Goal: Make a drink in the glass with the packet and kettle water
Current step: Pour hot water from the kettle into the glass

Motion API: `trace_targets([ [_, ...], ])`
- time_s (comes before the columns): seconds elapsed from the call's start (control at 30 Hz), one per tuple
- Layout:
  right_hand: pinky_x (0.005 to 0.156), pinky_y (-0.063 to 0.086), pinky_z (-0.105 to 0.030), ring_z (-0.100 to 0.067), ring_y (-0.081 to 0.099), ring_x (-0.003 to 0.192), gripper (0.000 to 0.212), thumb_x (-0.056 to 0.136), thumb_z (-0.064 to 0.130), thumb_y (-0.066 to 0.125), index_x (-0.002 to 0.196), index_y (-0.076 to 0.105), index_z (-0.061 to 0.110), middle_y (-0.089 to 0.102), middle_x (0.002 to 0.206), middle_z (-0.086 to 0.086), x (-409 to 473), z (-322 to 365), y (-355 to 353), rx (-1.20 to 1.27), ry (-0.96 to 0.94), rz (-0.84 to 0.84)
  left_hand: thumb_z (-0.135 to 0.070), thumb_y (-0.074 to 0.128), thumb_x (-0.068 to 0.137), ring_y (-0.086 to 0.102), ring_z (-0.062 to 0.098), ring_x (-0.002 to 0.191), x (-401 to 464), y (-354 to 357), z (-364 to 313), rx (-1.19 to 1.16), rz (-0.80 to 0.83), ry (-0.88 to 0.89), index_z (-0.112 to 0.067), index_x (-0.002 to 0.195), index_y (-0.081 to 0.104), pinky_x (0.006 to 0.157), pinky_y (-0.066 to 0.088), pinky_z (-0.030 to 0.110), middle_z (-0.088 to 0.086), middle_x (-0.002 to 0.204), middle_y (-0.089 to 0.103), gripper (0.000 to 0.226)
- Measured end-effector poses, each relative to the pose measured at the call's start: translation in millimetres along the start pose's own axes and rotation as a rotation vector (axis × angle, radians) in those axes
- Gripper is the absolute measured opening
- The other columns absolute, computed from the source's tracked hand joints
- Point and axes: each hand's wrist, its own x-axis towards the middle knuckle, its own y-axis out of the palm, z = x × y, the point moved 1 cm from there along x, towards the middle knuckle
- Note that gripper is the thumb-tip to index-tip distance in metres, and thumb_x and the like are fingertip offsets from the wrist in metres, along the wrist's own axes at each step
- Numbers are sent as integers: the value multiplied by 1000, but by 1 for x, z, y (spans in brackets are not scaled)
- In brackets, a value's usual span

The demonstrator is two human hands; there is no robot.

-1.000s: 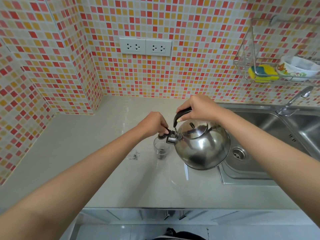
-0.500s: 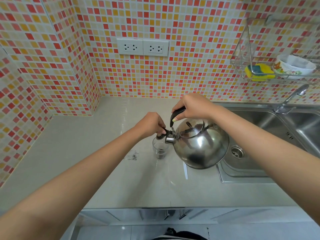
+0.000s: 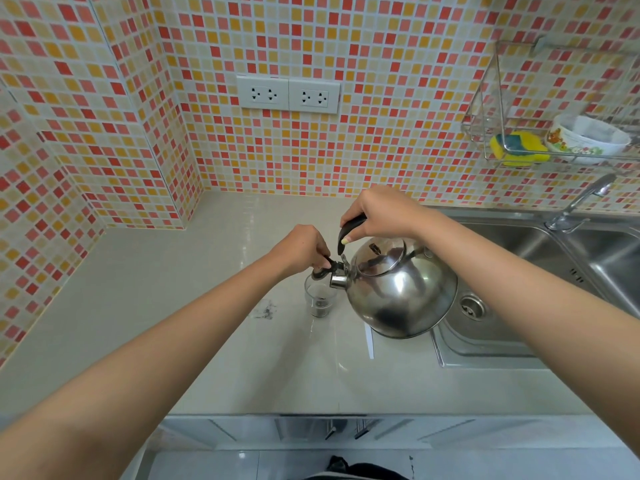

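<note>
Gripped by its black handle in the right hand [image 3: 381, 216], the kettle [image 3: 398, 289] hangs tilted above the counter, fingers wrapped fully round the handle with no slack showing. Its spout [image 3: 337, 277] points left and slightly down, and the left hand [image 3: 301, 249] pinches the black spout cap [image 3: 320, 270] between closed fingertips, holding it lifted off the mouth.

What the pour turns on is the line from spout to glass [image 3: 320, 299]. The glass stands upright on the countertop [image 3: 173, 289] directly below and just left of the spout mouth, so close that the spout tip overlaps its rim from this view. The kettle's long axis, handle to spout, runs right to left, so more tilt would send water leftward into the glass. The left hand sits nearer the glass, almost over it; the right hand is up and to the right.

A dark residue lies at the bottom of the glass, likely the packet's contents; whether water is already running I cannot tell. Some dark spilled grains [image 3: 265, 310] mark the counter just left of the glass. The kettle's body overhangs the edge of the sink [image 3: 502, 341], which lies to the right, with the tap [image 3: 581, 199] beyond.
</note>
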Motion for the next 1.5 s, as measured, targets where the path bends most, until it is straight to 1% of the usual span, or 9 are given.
trace_targets([
  [0.1, 56, 38, -24, -8, 56, 70, 22, 76, 41, 73, 96, 75, 31, 69, 77, 16, 2, 3, 0, -16, -20, 7, -11, 76, 77, 69, 23, 86, -1, 0, 1, 2, -3, 0, -3, 106, 72, 75, 50, 26, 15, 101, 74, 31],
  [0.23, 53, 34, -23, -4, 53, 65, 22, 76, 40, 73, 95, 75, 30, 64, 73, 18, 5, 6, -2, -32, -24, 17, -10, 77, 76, 69, 24, 87, -1, 1, 2, -3, -9, -4, -2, 107, 71, 79, 53, 28, 15, 102, 73, 32],
  [0.33, 55, 38, -25, -4, 53, 64, 21, 76, 40, 73, 95, 75, 30, 63, 71, 18, 5, 8, -3, -35, -24, 23, -11, 76, 77, 69, 24, 87, -2, 1, 2, 9, -8, -5, -2, 107, 71, 78, 52, 27, 14, 103, 73, 32],
  [0.43, 60, 43, -28, -9, 57, 69, 21, 76, 39, 74, 95, 75, 30, 68, 75, 15, 6, 9, -3, -29, -25, 31, -11, 75, 78, 69, 24, 87, -3, 1, 3, 11, -8, -16, -3, 108, 71, 78, 52, 27, 15, 103, 73, 32],
  [0.6, 55, 40, -26, -7, 55, 66, 20, 76, 38, 73, 94, 75, 29, 65, 72, 16, 7, 11, -3, -45, -45, 42, -11, 75, 78, 69, 25, 87, -3, 2, 3, 9, 2, -25, -3, 109, 71, 76, 51, 26, 15, 102, 73, 32],
  [0.77, 58, 42, -26, -7, 56, 69, 21, 76, 38, 74, 95, 75, 29, 71, 79, 14, 8, 10, -3, -32, -38, 49, -12, 75, 78, 70, 24, 87, -2, 3, 3, 14, 4, -20, -3, 109, 70, 79, 53, 28, 15, 101, 73, 32],
  [1.03, 64, 47, -30, -10, 60, 73, 20, 76, 37, 74, 94, 76, 28, 73, 82, 12, 9, 9, -6, -28, -30, 65, -13, 75, 78, 70, 21, 80, 2, 3, 2, 12, 7, -28, -4, 108, 71, 72, 50, 23, 14, 98, 74, 31],
  [1.2, 59, 44, -27, -6, 56, 67, 19, 76, 37, 74, 92, 76, 27, 72, 79, 12, 9, 8, -7, -23, -39, 65, -12, 76, 78, 70, 22, 83, 3, 3, 2, 18, 5, -24, -4, 107, 71, 75, 51, 26, 14, 98, 74, 31],
  [1.5, 53, 34, -21, 4, 52, 62, 20, 76, 36, 75, 93, 76, 26, 65, 72, 17, 11, 8, -8, -19, -48, 84, -11, 75, 78, 67, 17, 72, 5, 4, 0, 11, 22, -31, -4, 106, 72, 63, 45, 18, 15, 96, 74, 30],
])
